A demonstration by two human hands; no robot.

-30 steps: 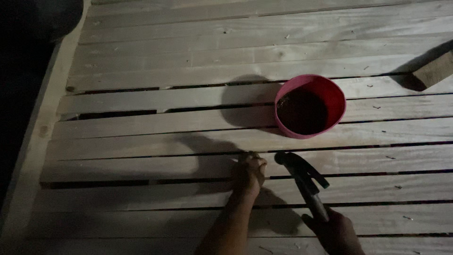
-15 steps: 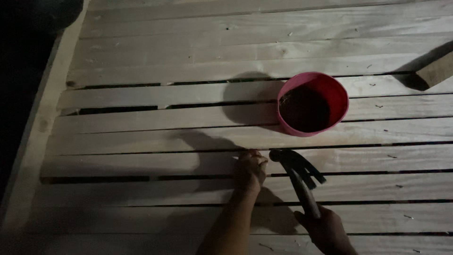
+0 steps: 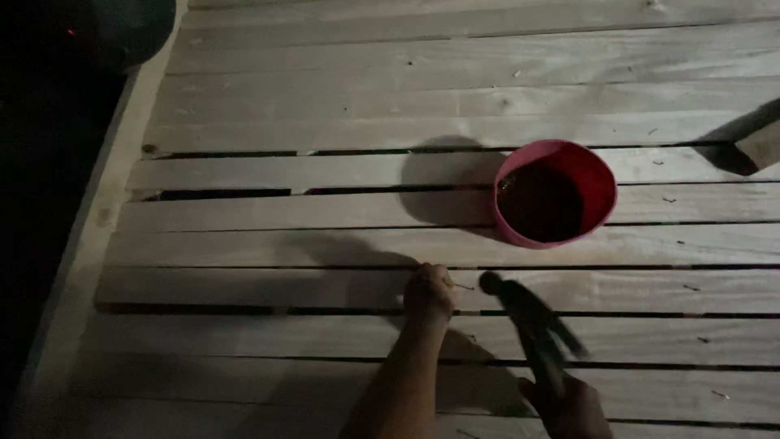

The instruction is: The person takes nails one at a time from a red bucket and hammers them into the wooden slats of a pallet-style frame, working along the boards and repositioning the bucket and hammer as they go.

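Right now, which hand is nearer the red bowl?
Left. The left hand rests on the slats below and to the left of the red bowl, pinching a nail. The right hand is farther down, at the frame's bottom edge, gripping the hammer.

surface: pale wooden slats (image 3: pixel 341 213) under me, running left to right, unpainted, with knots and small specks.
gaps: narrow dark slits between the slats, wider toward the left.
left edge: a long side plank (image 3: pixel 89 244) runs along the slat ends, angled away from me.
beyond edge: black, nothing readable, save a dim rounded dark shape (image 3: pixel 122 28) at the top left.
far right: a wooden block (image 3: pixel 762 145) lies on the slats, casting a dark shadow.
light: dim, from my side; shadows fall up and to the left.
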